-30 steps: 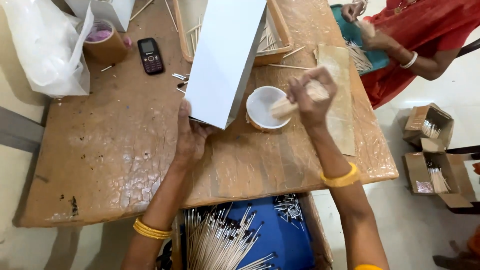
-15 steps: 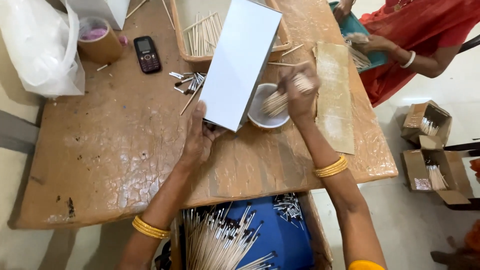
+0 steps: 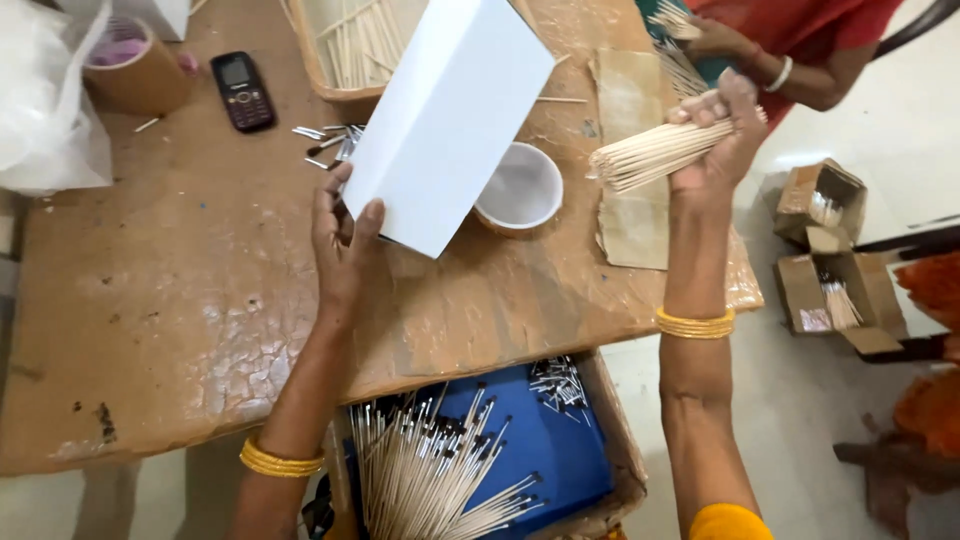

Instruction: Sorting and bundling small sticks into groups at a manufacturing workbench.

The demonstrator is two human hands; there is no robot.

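My left hand [image 3: 343,240] grips the lower corner of a tall white box [image 3: 450,115], which leans tilted over the brown table [image 3: 180,310]. My right hand [image 3: 722,140] is raised at the right, closed around a bundle of thin pale sticks [image 3: 650,152] that points left. A small white bowl [image 3: 520,188] stands on the table between the two hands, just right of the box. A worn cardboard sheet [image 3: 632,215] lies under the bundle.
A wooden tray of sticks [image 3: 350,45] sits behind the box, with a black phone [image 3: 240,90], tape roll [image 3: 135,65] and white plastic bag [image 3: 45,100] at left. Another person's hand [image 3: 715,40] works far right. A blue-lined box of sticks [image 3: 470,460] is below the table. Cartons [image 3: 830,250] stand on the floor.
My right hand has lifted the stick bundle up out of the white bowl and moved it to the right. My left hand still holds the white box, which sits lower in view.
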